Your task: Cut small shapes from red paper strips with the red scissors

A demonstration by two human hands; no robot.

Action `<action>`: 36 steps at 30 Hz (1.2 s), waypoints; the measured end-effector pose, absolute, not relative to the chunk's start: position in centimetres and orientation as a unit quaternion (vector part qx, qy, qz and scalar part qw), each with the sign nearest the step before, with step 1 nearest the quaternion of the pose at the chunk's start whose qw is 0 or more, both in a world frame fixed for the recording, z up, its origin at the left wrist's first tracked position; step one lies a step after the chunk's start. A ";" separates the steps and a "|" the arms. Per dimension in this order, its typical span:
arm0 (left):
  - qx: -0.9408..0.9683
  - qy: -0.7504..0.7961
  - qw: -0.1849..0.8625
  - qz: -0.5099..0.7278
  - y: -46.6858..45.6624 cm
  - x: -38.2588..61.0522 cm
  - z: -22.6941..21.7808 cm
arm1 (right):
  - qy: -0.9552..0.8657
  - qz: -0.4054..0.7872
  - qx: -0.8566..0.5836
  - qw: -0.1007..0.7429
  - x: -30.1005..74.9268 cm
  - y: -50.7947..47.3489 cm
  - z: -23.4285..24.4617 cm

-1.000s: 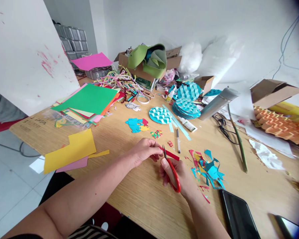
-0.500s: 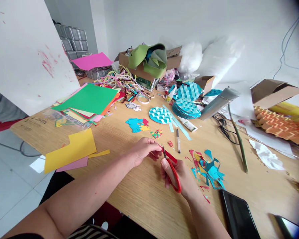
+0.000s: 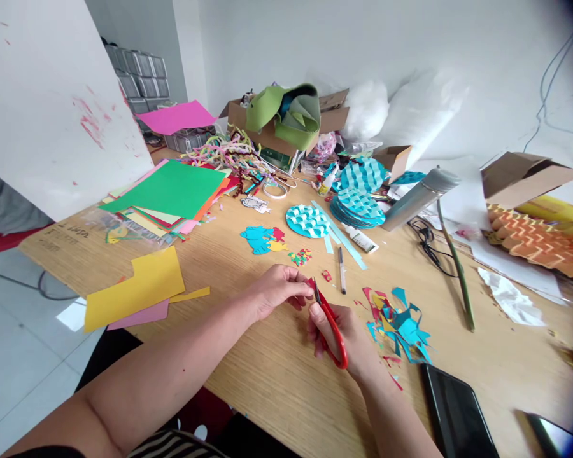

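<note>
My left hand [image 3: 277, 289] pinches a small piece of red paper [image 3: 311, 284] just above the wooden table [image 3: 277, 375]. My right hand [image 3: 346, 337] grips red-handled scissors [image 3: 332, 327], whose blades point up into the red paper at my left fingertips. Only a small edge of the red paper shows between the fingers and the blades. A pile of blue, red and yellow paper scraps [image 3: 398, 324] lies just right of my right hand.
Yellow and pink sheets [image 3: 136, 289] lie at the left edge, a stack of coloured paper [image 3: 169, 191] behind them. Blue paper cut-outs [image 3: 262, 238], blue wave-pattern discs [image 3: 308, 221], a pen [image 3: 341, 269] and a glue tube [image 3: 360, 237] sit mid-table. A dark tablet [image 3: 456, 416] lies near right.
The strip of red paper sticking out to the right of the scissors has shrunk to a small bit. Both hands have stayed in nearly the same place.
</note>
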State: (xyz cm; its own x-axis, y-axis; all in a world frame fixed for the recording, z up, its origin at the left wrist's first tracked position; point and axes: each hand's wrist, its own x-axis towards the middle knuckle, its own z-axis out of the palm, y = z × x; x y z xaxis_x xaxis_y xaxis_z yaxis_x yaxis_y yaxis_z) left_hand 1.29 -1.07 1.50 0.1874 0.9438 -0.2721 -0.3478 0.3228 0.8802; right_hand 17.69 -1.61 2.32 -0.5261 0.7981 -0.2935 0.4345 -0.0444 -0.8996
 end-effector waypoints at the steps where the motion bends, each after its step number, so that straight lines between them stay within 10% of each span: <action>1: 0.346 0.434 0.688 0.468 -1.1 1.3 1.5 | -0.672 0.560 -0.456 0.161 17.7 -1.6 2.3; 36: 0.323 0.437 0.692 0.475 -1.1 1.4 1.5 | -0.662 0.565 -0.470 0.147 17.6 -1.7 2.6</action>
State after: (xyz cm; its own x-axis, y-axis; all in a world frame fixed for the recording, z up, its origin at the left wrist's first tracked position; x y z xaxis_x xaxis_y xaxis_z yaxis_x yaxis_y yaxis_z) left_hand 1.42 -1.09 1.49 0.1668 0.9397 -0.2985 -0.3755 0.3405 0.8620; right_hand 17.62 -1.71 2.60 -0.5148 0.7887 -0.3360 0.4561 -0.0798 -0.8863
